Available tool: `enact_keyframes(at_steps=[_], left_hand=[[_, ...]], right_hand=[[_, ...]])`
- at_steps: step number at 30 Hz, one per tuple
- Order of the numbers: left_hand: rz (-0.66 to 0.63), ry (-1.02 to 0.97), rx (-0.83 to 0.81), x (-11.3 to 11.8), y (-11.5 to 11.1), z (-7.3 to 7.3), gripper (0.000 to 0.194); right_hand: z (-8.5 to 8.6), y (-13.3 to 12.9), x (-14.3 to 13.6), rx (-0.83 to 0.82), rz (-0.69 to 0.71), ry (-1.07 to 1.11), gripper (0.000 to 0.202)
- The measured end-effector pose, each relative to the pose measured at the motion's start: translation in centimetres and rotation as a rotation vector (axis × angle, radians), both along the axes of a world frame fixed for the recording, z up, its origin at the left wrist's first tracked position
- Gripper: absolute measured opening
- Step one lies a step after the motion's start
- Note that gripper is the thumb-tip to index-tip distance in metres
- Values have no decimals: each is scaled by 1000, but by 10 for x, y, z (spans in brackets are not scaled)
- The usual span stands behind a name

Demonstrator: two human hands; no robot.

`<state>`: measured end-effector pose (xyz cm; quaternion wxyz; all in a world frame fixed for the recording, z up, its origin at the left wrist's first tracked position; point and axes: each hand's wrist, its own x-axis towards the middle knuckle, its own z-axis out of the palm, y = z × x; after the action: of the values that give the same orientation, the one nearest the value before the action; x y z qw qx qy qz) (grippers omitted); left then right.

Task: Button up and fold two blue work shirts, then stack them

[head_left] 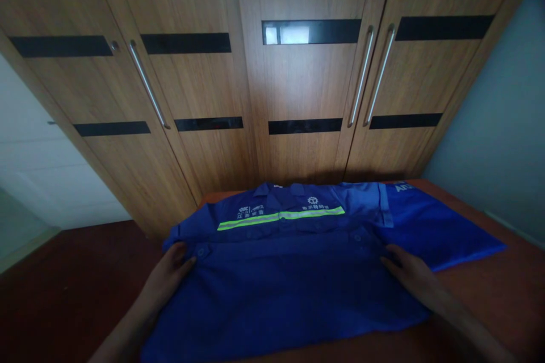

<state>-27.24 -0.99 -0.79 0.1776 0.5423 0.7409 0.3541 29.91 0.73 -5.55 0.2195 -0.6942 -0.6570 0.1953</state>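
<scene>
A dark blue work jacket (255,244) lies chest side up on the table, its collar toward the wardrobe. A yellow-green reflective stripe and white lettering cross the chest. Below it runs a blue band with a round button near each end, then a broad plain stretch of blue cloth (276,300); I cannot tell if that is the same garment. My left hand (172,266) grips the cloth's left edge beside one button, thumb on top. At the right edge, my right hand (409,272) pinches the cloth, its fingertips partly hidden.
A brighter blue bag or folded cloth (443,227) with white letters lies to the right, partly under the jacket's sleeve. The reddish-brown table (489,295) stands against a wooden wardrobe (293,85) with metal handles. Dark red floor (85,289) shows at left, a pale wall (494,142) at right.
</scene>
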Motion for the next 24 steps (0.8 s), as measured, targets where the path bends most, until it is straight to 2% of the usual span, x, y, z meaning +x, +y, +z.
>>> enact_keyframes(at_steps=[2,4,6,8,9,11,13,15,17,20,24], left_hand=[[-31,95,-63,-7,-11,4,42],[3,283,-124,-3,-24,16,42],[51,529,-151,9,-36,31,41],[5,693,-112,27,-44,39,42],[-51,739,-62,36,-46,39,43],[-201,789,72,51,-47,29,42],[-347,828,177,60,-47,12,48],[-430,872,206,61,-47,-6,55],[-458,910,187,58,-49,-19,59],[-475,936,146,51,-52,-24,61],[-471,931,130,50,-53,-19,61]], right_hand=[[4,-4,-1,-21,1,-115,31],[16,-6,-3,-7,-22,-259,30],[31,-2,-6,54,-53,-375,30],[41,6,-13,127,-43,-414,29],[43,12,-17,150,-26,-409,29],[40,24,-26,154,15,-386,29],[28,33,-33,131,28,-387,32],[14,36,-38,127,23,-397,35],[3,35,-40,137,9,-395,36],[-2,29,-39,146,5,-369,37],[11,25,-39,189,17,-357,35]])
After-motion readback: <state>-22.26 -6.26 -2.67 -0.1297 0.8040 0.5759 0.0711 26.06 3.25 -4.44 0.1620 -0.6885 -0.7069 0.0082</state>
